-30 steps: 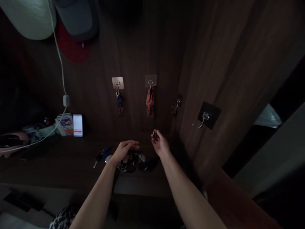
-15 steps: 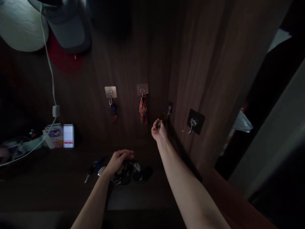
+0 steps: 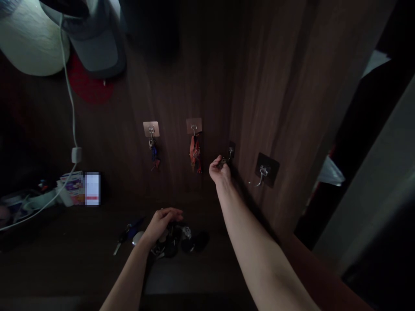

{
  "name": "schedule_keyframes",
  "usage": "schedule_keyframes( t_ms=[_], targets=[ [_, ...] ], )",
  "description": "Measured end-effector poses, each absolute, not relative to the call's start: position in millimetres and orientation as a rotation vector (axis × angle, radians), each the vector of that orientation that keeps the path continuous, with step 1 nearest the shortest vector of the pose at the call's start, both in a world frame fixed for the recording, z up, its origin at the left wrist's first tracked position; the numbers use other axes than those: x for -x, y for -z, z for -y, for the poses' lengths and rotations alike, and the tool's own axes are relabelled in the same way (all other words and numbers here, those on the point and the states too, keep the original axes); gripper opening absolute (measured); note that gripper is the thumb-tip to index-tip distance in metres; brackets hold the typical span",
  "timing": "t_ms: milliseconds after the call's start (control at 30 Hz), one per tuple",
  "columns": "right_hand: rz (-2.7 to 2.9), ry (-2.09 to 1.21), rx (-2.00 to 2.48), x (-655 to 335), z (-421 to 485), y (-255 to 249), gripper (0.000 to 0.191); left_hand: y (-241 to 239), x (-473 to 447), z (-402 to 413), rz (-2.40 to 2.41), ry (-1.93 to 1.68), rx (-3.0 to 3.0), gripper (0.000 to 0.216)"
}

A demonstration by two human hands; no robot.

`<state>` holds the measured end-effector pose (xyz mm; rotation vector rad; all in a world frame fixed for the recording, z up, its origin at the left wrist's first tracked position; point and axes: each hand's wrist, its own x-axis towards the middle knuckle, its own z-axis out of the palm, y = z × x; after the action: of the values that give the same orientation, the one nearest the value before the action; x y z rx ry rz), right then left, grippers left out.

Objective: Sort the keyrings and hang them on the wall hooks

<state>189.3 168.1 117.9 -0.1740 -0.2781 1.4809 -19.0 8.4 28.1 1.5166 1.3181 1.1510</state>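
My right hand is raised at the back corner, its fingers closed round a small bunch of keys, mostly hidden by the fingers. Just right of it, a small metal hook is fixed to the side wall. Below, my left hand hovers or rests over a pile of dark keys and fobs, fingers stretched to the right and empty. To the left of that hand lies a key with a blue tag. On the back wall, one hook carries blue and red keys, another an orange key bunch.
A larger bare hook sticks out of the right wall. Caps hang at upper left beside a white cable. Small boxes stand at the left. The dark wooden shelf spans the front.
My right hand has moved slightly right, bringing the keys up to the small corner hook. The left hand stays over the pile. The whole view has shifted a little.
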Motion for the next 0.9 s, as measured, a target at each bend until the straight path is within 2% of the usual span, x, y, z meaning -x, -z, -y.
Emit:
schedule_keyframes(
  t_ms=[267, 533, 900],
  targets=[
    [0.341, -1.460, 0.105, -187.1, -155.2, -89.3, 0.028, -26.0, 19.4, -9.6, -1.318, -1.150, -1.505, 0.034],
    [0.167, -1.545, 0.071, -189.9, -128.0, -65.3, 0.042, -27.7, 18.7, -8.6, -1.321, -1.176, -1.516, 0.034],
    [0.240, -1.642, 0.230, -189.6, -90.2, -23.3, 0.023, -25.1, 19.5, -9.0, -1.310, -1.283, -1.451, 0.033]
  ],
)
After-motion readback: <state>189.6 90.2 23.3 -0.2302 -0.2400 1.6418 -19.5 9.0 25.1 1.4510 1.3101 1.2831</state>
